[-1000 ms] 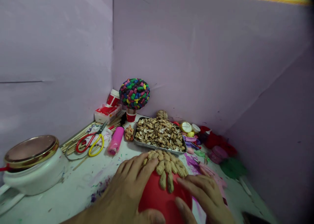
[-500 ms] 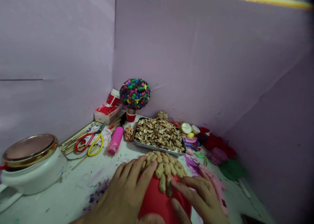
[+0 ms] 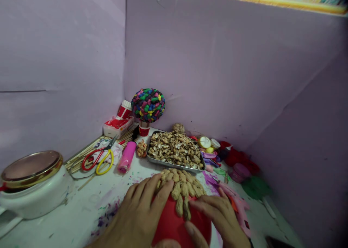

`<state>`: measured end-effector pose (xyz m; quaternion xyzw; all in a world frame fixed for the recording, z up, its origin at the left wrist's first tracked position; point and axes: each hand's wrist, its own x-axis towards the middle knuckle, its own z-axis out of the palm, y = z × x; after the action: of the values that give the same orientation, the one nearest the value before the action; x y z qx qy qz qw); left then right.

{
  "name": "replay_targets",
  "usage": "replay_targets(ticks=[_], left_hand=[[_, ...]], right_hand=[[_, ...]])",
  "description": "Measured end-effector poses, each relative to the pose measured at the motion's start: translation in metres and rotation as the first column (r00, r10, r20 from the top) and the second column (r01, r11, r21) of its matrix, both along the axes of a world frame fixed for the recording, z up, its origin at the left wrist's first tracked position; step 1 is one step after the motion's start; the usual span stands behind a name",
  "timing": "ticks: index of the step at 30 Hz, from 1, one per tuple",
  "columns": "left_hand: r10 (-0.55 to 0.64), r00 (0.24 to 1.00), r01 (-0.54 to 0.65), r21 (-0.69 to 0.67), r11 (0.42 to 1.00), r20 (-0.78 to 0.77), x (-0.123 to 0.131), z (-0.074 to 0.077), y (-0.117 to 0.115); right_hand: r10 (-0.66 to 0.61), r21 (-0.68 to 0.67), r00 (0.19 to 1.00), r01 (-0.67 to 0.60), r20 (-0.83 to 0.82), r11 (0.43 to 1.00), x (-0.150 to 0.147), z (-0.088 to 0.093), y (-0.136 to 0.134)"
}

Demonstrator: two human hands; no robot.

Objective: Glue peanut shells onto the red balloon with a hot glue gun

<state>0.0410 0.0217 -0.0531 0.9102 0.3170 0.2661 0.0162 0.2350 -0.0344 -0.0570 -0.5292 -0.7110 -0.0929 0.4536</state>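
A rounded red balloon (image 3: pixel 176 228) sits low in front of me, its far top covered with overlapping rows of peanut shells (image 3: pixel 185 184). My left hand (image 3: pixel 141 208) curves over its left side, fingertips at the shells and thumb low on the red surface, steadying it. At the lower end of the rows lies a darker peanut shell (image 3: pixel 186 210). My right hand (image 3: pixel 217 215) has its index fingertip against that shell and its thumb just below, on the balloon. Just beyond stands a metal tray (image 3: pixel 174 165) heaped with loose peanut shells (image 3: pixel 176 150).
A pink glue gun (image 3: pixel 237 202) lies right of my right hand. Scissors (image 3: pixel 99 161), a pink roll (image 3: pixel 127 156) and thin sticks are at left, near a white pot (image 3: pixel 35 201). Behind stands a colourful ball ornament (image 3: pixel 148 105) in a red cup (image 3: pixel 144 129). Walls enclose the table.
The view has shifted slightly. My right thumb has moved a little up and left toward the darker shell's lower end. My left hand keeps its place on the balloon.
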Motion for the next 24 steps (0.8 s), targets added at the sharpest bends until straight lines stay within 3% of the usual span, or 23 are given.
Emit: replay_targets(ticks=[13, 24], left_hand=[[0.02, 1.0, -0.02, 0.016, 1.0, -0.01, 0.0, -0.009, 0.0], [0.013, 1.0, -0.014, 0.052, 0.999, 0.011, 0.0, -0.005, 0.0]], right_hand=[[-0.052, 0.118, 0.98, 0.029, 0.191, 0.993, 0.003, 0.008, 0.003], [-0.033, 0.081, 0.987, 0.02, 0.154, 0.996, 0.002, 0.009, 0.001]])
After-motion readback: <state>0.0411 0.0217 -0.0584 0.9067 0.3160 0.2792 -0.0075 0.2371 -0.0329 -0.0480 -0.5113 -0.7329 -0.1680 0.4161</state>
